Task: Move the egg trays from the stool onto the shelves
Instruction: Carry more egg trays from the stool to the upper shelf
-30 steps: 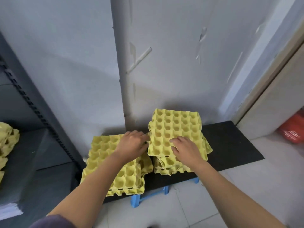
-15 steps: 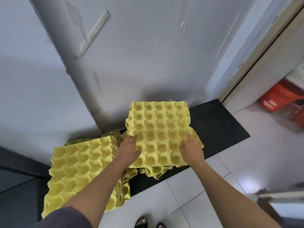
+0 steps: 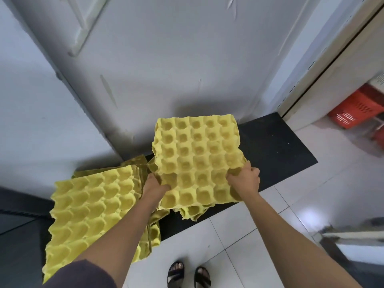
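Our left hand [image 3: 154, 185] and right hand [image 3: 244, 179] each grip a near corner of the top yellow egg tray [image 3: 197, 159], fingers curled over its edges. We judge the two-sided hold keeps the flimsy pulp level. The tray sits above more trays on the black stool [image 3: 270, 146], against the grey wall [image 3: 187, 59].

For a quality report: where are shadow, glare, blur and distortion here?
Head view: the held yellow moulded-pulp egg tray is sharp, casting a soft shadow on the grey wall; glossy white floor tiles glare at right; the door frame leans, wide-angle distortion; the grey object at the right edge is smeared.
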### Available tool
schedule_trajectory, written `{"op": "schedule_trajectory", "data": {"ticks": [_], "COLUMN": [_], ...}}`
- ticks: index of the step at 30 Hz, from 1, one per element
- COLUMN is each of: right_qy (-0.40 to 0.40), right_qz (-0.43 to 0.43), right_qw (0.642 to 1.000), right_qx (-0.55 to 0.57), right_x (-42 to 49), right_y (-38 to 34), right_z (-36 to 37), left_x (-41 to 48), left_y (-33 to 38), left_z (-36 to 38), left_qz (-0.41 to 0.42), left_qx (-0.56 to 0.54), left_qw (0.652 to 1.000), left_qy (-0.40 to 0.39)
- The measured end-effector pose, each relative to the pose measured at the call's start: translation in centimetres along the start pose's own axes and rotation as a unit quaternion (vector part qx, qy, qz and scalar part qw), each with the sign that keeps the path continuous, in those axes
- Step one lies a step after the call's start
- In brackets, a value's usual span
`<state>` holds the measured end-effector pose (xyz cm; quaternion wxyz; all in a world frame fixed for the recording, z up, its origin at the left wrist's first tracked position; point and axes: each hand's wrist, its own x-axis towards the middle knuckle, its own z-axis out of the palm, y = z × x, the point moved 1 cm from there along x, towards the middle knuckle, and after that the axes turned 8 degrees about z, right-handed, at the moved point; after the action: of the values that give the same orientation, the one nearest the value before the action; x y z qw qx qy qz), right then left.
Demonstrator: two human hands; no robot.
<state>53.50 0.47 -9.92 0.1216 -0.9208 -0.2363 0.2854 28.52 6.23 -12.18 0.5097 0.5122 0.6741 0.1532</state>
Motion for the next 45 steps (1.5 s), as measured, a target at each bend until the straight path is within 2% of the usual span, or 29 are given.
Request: {"op": "schedule_trajectory", "data": {"ticks": [3,10,16,21,31,37,42,45], "right_qy": [-0.006,0.006,0.003,-0.024,-0.125,-0.185,-0.217,-0.232], "right_qz": [-0.018,-0.085,-0.217,-0.345,-0.483,-0.549,-0.588,-0.596], "right_qw": [1.0,0.995,0.974,0.937,0.867,0.814,0.777,0.766], "right_qx": [0.025,0.05,0.056,0.047,0.0,-0.038,-0.062,-0.072], "right_x": [-0.3,-3.1,-7.9,-14.7,-31.1,-42.6,-53.5,-59.2], "right_y": [-0.5,-2.9,-3.0,-0.3,3.1,3.1,3.2,3.2], "right_z": [-0.7,-2.1,-3.7,-4.0,1.0,6.8,12.2,15.5], "left_x": [-0.5,-3.3,-10.3,-20.7,-41.1,-50.8,-57.6,-61.1], "left_y": [0.5,2.7,1.7,-2.8,-14.4,-22.2,-29.0,-32.0], "left_z": [-0.9,-4.2,-7.4,-9.1,-13.0,-17.0,-21.5,-24.8], "left_qz": [0.018,0.075,0.123,0.136,0.035,-0.018,-0.037,-0.037], "left_qx": [-0.033,-0.014,0.017,0.0,-0.104,-0.151,-0.178,-0.196], "left_qw": [0.999,0.991,0.972,0.949,0.892,0.838,0.798,0.792], "left_qy": [0.019,0.109,0.201,0.286,0.438,0.524,0.574,0.577]}}
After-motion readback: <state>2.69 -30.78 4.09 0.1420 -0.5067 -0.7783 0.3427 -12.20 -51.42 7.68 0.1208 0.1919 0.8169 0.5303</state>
